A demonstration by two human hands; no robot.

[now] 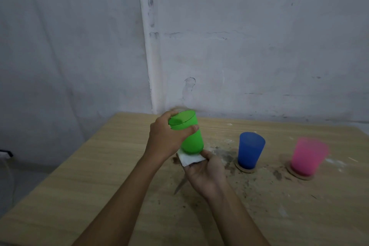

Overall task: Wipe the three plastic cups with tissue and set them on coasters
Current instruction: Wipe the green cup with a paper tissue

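My left hand [165, 138] grips a green plastic cup [189, 136] above the table, held upside down with its base tilted toward me. Under the cup's rim my right hand [205, 173], palm up, holds a folded white tissue [189, 159] against it. A blue cup [250, 150] stands upright on a round cardboard coaster [245, 169] to the right. Further right a pink cup [307, 156] stands on another coaster [299, 175].
The wooden table [99, 175] has dark crumbs and stains around the cups and near my right wrist. A thin grey strip [179, 185] lies under my right hand. A plastered wall stands close behind the table's far edge.
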